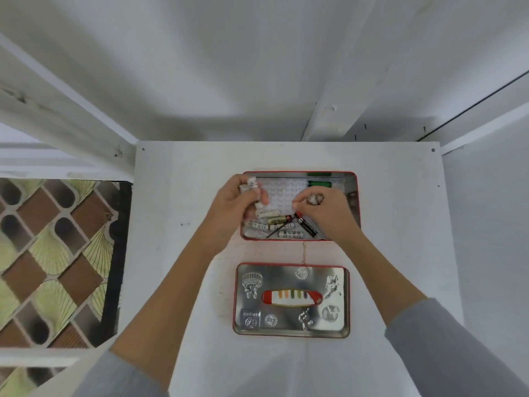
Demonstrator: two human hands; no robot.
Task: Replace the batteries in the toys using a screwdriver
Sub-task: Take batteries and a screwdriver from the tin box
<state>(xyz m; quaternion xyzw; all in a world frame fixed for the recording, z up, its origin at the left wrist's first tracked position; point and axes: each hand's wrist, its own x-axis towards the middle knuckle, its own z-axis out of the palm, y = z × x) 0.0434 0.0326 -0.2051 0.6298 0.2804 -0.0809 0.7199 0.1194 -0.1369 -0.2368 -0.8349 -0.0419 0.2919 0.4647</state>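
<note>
A white table (177, 196) is carrying an open tin (353, 179) and, nearer, its lid (292, 328). Over the tin the left hand (234, 204) is gripping white batteries (252, 186); the right hand (323, 210) is pinching a black battery (307, 227) among loose ones

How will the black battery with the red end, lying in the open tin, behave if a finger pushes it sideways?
The black battery is a smooth cylinder, so it would probably roll rather than slide. It lies loose in the tin, so the rim would likely stop it. Its glossy casing may be slippery; the right hand probably needs a firm pinch.
</note>
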